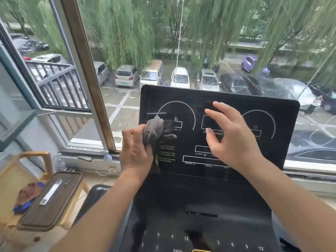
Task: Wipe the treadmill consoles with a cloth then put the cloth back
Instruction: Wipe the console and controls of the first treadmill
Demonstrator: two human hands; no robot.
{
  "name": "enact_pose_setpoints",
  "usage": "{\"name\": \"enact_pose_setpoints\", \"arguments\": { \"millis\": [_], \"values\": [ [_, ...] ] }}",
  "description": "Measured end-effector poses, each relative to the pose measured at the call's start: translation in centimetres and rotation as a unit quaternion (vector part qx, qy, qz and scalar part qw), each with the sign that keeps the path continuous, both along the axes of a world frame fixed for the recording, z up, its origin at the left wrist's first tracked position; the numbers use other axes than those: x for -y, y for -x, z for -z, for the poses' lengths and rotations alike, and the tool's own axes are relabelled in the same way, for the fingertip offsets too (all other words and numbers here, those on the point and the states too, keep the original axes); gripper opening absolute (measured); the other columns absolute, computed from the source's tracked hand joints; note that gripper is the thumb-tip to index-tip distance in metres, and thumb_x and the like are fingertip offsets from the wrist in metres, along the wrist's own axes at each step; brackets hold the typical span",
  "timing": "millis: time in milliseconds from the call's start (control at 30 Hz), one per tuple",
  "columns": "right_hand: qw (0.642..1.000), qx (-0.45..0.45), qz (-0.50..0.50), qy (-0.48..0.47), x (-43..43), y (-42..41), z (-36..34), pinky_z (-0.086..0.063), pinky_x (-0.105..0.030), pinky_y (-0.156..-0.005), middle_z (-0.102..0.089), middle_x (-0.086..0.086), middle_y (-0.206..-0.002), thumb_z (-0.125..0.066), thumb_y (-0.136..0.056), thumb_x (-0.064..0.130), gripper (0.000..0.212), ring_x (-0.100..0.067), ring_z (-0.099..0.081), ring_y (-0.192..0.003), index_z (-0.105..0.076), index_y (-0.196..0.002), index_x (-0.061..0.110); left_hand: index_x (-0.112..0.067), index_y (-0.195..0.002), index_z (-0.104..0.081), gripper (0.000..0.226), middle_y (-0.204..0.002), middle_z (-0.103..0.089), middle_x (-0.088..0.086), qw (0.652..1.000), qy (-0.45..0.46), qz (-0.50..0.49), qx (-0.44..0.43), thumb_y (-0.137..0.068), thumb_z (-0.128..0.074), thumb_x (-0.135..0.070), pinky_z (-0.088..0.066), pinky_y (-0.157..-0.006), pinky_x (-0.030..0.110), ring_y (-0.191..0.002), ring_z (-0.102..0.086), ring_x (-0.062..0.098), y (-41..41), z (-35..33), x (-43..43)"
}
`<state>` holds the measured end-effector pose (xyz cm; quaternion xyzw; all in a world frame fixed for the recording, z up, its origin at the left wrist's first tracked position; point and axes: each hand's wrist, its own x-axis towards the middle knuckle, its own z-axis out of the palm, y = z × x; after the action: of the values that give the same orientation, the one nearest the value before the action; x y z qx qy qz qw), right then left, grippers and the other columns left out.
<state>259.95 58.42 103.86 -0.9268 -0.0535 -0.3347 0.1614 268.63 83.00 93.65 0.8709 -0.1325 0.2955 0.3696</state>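
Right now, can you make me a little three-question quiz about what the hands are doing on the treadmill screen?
1. True or false: the right hand grips the grey cloth.
2. Pick one: the grey cloth is against the treadmill console at A) its left dial, B) its right dial, C) the number keys at the bottom.
3. Fill in: the right hand, fingers spread in front of the console, holds ____.

Key
1. False: the left hand grips it.
2. A
3. nothing
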Motion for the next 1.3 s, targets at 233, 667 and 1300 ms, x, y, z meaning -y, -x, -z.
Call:
{"name": "enact_pose_setpoints", "arguments": {
  "millis": [233,667,1300],
  "values": [
    [0.979,-0.079,0.128,0.136,2.7,-4.1,-3.3,-0.020,-0.054,-0.128,-0.039,-0.014,-0.164,-0.059,-0.097,0.045,0.071,-0.032,-0.031,-0.155,-0.040,-0.157,0.013,-0.028,-0.129,-0.052,0.071,-0.107,-0.041,0.003,0.956,-0.200,0.178,0.121,-0.067,-0.074,0.000,-0.056,-0.056,0.046,-0.079,-0.056,0.034,-0.2,0.6,2.0],
    [0.992,-0.041,0.112,0.052,4.8,-5.4,-1.7,-0.031,-0.052,-0.123,-0.057,-0.008,-0.148,-0.052,-0.084,0.026,0.065,-0.031,-0.048,-0.141,-0.055,-0.147,0.010,-0.028,-0.132,-0.049,0.070,-0.115,-0.045,0.005,0.949,-0.221,0.157,0.161,-0.068,-0.067,-0.008,-0.051,-0.065,0.044,-0.084,-0.056,0.036,-0.4,-0.9,8.2],
    [0.985,-0.147,0.028,-0.088,7.6,-3.6,-4.3,-0.008,-0.031,-0.130,-0.044,0.008,-0.162,-0.044,-0.079,0.001,0.081,-0.011,-0.030,-0.154,-0.047,-0.156,0.026,-0.025,-0.137,-0.052,0.068,-0.112,-0.055,0.007,0.877,-0.333,0.286,0.197,-0.071,-0.066,-0.013,-0.048,-0.059,0.040,-0.087,-0.055,0.032,-2.3,-6.7,13.6]
  ]
}}
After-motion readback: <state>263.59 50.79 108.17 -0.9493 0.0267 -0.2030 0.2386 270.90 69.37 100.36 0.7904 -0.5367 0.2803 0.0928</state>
